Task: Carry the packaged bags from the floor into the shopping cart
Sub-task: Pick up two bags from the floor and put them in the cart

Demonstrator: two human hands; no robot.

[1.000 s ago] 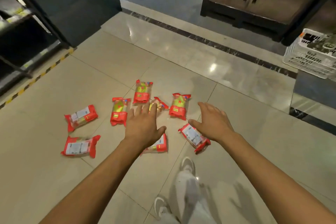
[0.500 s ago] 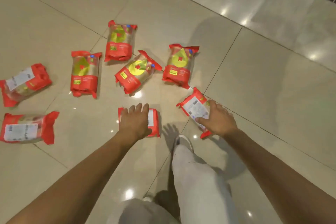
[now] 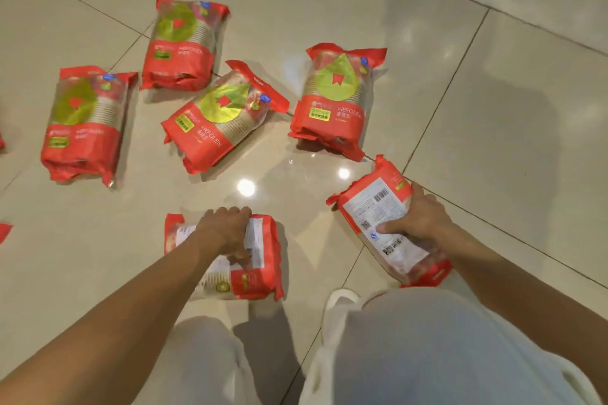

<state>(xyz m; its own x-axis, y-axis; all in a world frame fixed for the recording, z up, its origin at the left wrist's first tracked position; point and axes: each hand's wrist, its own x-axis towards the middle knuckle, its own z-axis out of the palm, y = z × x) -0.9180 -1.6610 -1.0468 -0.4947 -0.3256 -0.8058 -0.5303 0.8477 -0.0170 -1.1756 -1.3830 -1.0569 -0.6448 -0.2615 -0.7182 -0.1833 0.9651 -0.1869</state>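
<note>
Several red packaged bags lie on the glossy tile floor. My left hand (image 3: 224, 229) grips one bag (image 3: 253, 270) lying label side up near my feet, fingers curled over its far edge. My right hand (image 3: 415, 219) grips another bag (image 3: 371, 204) with a white barcode label, thumb across the label; its far end looks tilted up. Beyond them lie a bag at the left (image 3: 84, 123), one at the back (image 3: 184, 43), a slanted one in the middle (image 3: 220, 118) and one at the right (image 3: 334, 99). No shopping cart is in view.
My legs in light trousers (image 3: 427, 348) and a white shoe (image 3: 342, 297) fill the lower frame. Red corners of further bags (image 3: 4, 231) show at the left edge. Bare tile floor (image 3: 493, 108) stretches to the right and back.
I have bent lower, so the bags look larger. Both hands have closed round their bags; the right bag's far end has tipped up.
</note>
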